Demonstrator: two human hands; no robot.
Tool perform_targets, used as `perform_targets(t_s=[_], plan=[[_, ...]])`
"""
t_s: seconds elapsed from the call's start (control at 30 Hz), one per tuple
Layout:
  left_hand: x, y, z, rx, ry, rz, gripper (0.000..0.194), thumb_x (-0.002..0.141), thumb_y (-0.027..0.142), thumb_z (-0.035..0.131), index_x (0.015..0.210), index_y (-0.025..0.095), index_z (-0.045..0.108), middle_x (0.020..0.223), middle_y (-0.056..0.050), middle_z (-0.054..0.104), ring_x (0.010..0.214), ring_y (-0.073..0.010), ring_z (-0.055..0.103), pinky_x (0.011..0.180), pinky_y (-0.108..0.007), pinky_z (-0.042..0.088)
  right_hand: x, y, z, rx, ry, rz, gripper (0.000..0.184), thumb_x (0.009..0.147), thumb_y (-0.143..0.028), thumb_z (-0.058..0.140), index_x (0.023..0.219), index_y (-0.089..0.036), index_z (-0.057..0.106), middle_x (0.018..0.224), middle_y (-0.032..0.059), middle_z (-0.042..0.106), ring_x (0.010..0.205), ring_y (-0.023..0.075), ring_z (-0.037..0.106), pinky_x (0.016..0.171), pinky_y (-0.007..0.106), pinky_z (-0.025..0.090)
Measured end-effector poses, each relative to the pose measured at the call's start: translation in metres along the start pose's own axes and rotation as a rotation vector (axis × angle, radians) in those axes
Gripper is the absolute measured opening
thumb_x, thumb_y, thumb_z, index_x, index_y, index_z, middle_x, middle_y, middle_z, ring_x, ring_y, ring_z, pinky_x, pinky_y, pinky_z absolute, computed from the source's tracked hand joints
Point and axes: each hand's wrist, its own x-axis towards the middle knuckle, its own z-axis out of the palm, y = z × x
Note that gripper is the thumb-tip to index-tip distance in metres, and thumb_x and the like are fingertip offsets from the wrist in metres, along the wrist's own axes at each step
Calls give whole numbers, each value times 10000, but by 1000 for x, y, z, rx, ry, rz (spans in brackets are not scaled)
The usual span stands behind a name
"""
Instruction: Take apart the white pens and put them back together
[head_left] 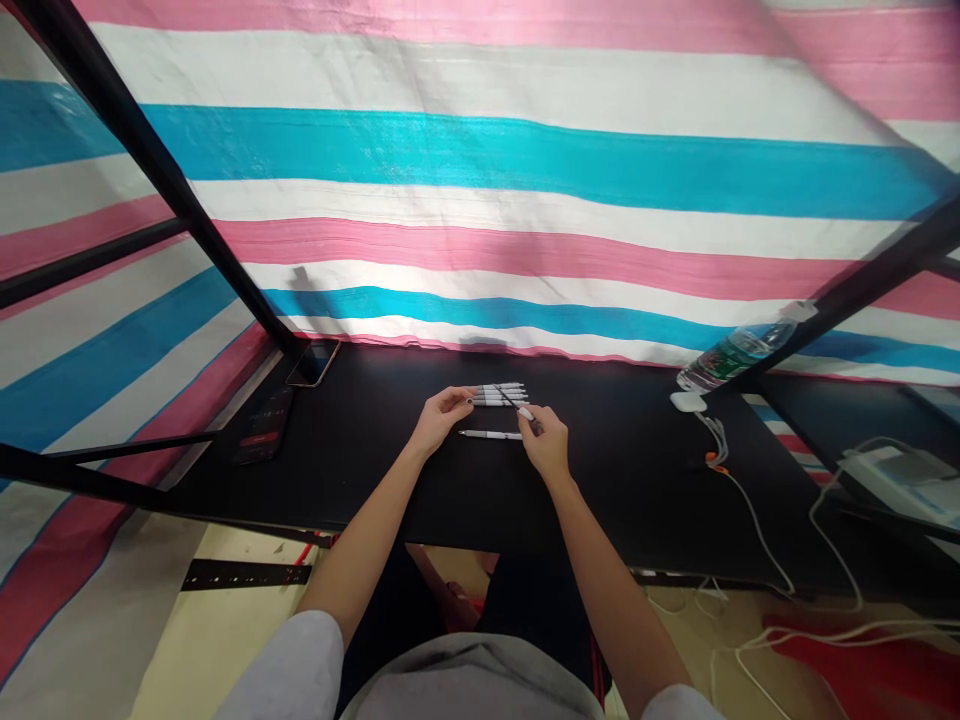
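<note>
Several white-and-grey pens (499,394) lie side by side in a row on the black table (337,445). My left hand (442,418) is at the row's left end, thumb and fingers pinched together. A small dark tip shows at those fingertips, but what it belongs to is unclear. In my right hand (546,440) is a pen part (527,413) with a white section and a thin dark rod, like a refill, slanting up and left over the row. Nearer me lies one separate white pen (489,435), its right end beside or under my right hand.
Two phones, one face-up (313,362) and one dark (262,428), lie at the left. On the right stand a tilted clear bottle (739,352), a white charger (688,402) and loose cables (757,525). Black frame bars (169,190) and striped sheeting (487,160) enclose the table.
</note>
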Motion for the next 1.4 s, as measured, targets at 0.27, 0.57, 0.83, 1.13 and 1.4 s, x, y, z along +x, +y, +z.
perform_targets(t_s=[0.27,0.57,0.83,1.13,1.4], plan=[[1,-2,-1,75,91,-27,351,745,387,726,1021,169,715,1012,-68,696,895,-170,616,802,-288,478,1,2,1,15,1,-14,197,867,-281,542,891,-195,717,824,64,700,740,194,601,662,316,502],[0,2,3,144,94,-37,308,729,381,737,936,153,728,927,-55,683,620,-88,507,614,-244,447,2,2,0,7,-20,-67,195,882,-274,539,904,-229,727,849,49,729,815,217,589,762,374,512],[-2,8,3,191,32,-5,301,757,394,706,962,179,757,861,-42,658,665,-110,527,616,-241,454,2,4,1,7,-74,-65,202,885,-274,538,905,-238,735,863,42,729,831,222,578,797,391,499],[-3,7,3,184,31,-21,323,723,373,738,981,179,728,1002,-75,691,672,-121,573,654,-266,492,2,2,0,-18,-51,-89,212,880,-241,535,917,-240,744,831,52,668,830,218,555,801,386,492],[-4,1,4,291,-13,-36,277,721,397,742,848,152,715,758,-45,680,642,-141,593,604,-259,457,2,-6,0,65,-134,-152,265,853,-190,527,1011,-257,728,868,43,691,864,210,589,811,379,512]])
